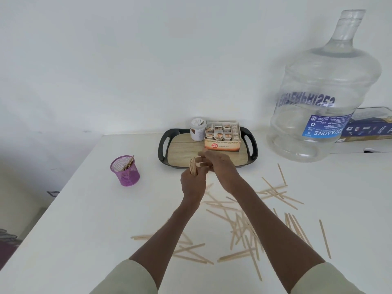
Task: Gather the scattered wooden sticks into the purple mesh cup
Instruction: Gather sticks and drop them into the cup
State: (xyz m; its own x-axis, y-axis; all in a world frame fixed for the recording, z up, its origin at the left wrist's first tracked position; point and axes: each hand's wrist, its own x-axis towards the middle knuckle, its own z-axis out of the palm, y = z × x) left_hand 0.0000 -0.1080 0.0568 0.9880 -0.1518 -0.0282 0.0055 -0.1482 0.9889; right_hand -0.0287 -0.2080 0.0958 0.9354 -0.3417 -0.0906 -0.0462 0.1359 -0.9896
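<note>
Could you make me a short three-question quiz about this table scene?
1. True or false: the purple mesh cup already holds some sticks.
2. Which hand grips the bundle of sticks: A) left hand, B) right hand?
3. What stands on the black tray beside the white jar?

Key: 1 true; 2 A; 3 the tea box.

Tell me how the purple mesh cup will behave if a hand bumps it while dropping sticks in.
The purple mesh cup looks like thin wire mesh, so it is probably light and would slide on the smooth white table. It holds only a few sticks, leaning to one side, so a knock at the rim may well tip it.
</note>
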